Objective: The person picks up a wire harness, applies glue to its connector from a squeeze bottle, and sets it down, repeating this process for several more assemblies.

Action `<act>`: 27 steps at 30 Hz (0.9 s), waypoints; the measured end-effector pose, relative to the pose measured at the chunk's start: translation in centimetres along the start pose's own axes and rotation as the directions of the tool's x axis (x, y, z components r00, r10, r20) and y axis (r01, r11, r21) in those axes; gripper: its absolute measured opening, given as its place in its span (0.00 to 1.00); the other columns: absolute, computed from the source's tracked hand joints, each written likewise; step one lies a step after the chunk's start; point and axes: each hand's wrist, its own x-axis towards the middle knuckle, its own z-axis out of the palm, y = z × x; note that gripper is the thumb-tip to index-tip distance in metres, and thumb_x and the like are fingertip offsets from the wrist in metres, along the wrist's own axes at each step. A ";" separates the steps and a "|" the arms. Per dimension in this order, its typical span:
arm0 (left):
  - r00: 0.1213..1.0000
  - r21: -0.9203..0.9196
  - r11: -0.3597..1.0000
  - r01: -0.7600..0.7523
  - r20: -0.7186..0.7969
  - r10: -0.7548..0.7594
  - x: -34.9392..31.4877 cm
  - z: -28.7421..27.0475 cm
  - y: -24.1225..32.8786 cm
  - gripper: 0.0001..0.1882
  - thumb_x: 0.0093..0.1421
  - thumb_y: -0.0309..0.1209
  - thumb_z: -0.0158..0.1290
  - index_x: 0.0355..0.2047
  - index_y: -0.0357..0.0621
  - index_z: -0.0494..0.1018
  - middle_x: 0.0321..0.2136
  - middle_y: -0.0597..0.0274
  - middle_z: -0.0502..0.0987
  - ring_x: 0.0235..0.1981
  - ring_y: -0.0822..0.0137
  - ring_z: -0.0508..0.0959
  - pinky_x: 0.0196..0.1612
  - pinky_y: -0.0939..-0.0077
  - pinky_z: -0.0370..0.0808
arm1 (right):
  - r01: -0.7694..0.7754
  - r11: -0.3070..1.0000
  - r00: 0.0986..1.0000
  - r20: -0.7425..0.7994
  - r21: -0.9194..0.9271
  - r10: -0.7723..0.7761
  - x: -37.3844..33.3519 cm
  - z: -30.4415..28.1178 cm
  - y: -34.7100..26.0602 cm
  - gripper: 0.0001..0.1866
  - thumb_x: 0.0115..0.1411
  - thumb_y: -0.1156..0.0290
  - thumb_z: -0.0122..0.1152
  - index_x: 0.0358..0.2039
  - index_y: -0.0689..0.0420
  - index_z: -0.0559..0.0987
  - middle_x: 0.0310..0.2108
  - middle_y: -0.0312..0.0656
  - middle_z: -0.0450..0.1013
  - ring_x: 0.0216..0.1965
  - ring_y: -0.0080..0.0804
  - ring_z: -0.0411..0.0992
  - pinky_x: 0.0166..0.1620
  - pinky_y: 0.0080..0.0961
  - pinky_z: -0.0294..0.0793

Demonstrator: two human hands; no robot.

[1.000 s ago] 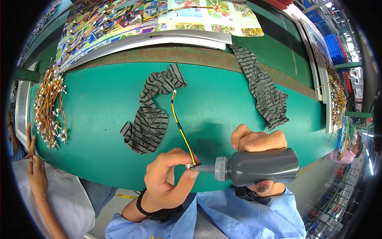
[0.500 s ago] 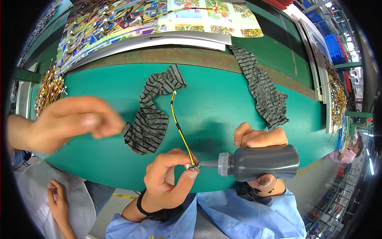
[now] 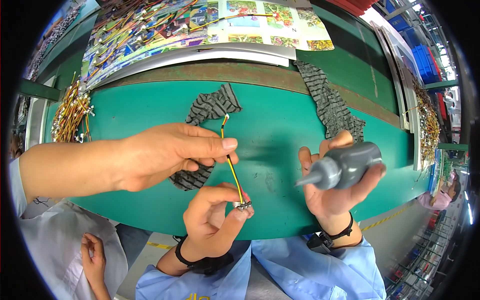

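My left hand pinches a small round metal part between thumb and fingers. From it a thin yellow, black and red wire lead rises to a small white connector. A co-worker's hand reaches in from the left, with its fingertips around that lead above the part. My right hand is wrapped round a dark grey squeeze bottle with a clear cap. The bottle is tilted, its pointed nozzle facing left, apart from the metal part.
Two striped grey cloth sleeves lie on the green table. Bundled wire leads are at the left. Printed sheets with more leads cover the far side. Another person's hand is lower left.
The co-worker's hand has moved right onto the wire lead. My right hand has drawn the bottle up and away from the metal part, turning it. My left hand stays nearly in place.
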 end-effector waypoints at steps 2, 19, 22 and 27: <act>1.000 -0.105 0.994 0.012 -0.004 -0.012 -0.2 0.3 -0.3 0.08 0.61 0.22 0.46 0.41 0.36 0.62 0.28 0.51 0.72 0.25 0.66 0.72 0.28 0.73 0.71 | -0.026 0.996 0.990 -0.137 0.089 0.038 0.0 0.2 -0.1 0.38 0.56 0.30 0.48 0.38 0.58 0.71 0.16 0.33 0.59 0.14 0.21 0.51 0.36 0.28 0.61; 0.954 -0.425 0.896 -0.131 -0.300 -0.003 -0.8 -1.8 2.7 0.15 0.65 0.31 0.46 0.49 0.35 0.64 0.30 0.57 0.71 0.30 0.64 0.72 0.34 0.69 0.69 | -0.359 0.804 0.916 0.012 0.474 0.401 0.0 -1.3 -0.8 0.37 0.59 0.34 0.49 0.35 0.64 0.77 0.10 0.36 0.53 0.12 0.22 0.43 0.35 0.20 0.64; 0.942 -0.346 0.920 -0.182 -0.328 0.063 -1.6 -2.5 2.6 0.12 0.64 0.28 0.46 0.47 0.36 0.67 0.31 0.57 0.72 0.32 0.64 0.73 0.35 0.69 0.70 | -0.379 0.793 0.904 0.010 0.477 0.427 -0.3 -1.1 -0.4 0.37 0.59 0.35 0.49 0.34 0.65 0.76 0.10 0.36 0.53 0.11 0.22 0.42 0.36 0.21 0.64; 0.915 0.423 0.890 -0.170 -0.269 0.302 -2.9 -6.2 3.4 0.05 0.60 0.21 0.51 0.35 0.35 0.74 0.35 0.53 0.74 0.39 0.62 0.75 0.41 0.68 0.73 | -0.400 0.778 0.904 0.072 0.485 0.421 -0.3 -1.9 0.2 0.37 0.59 0.36 0.50 0.34 0.67 0.75 0.09 0.36 0.51 0.10 0.23 0.39 0.37 0.21 0.66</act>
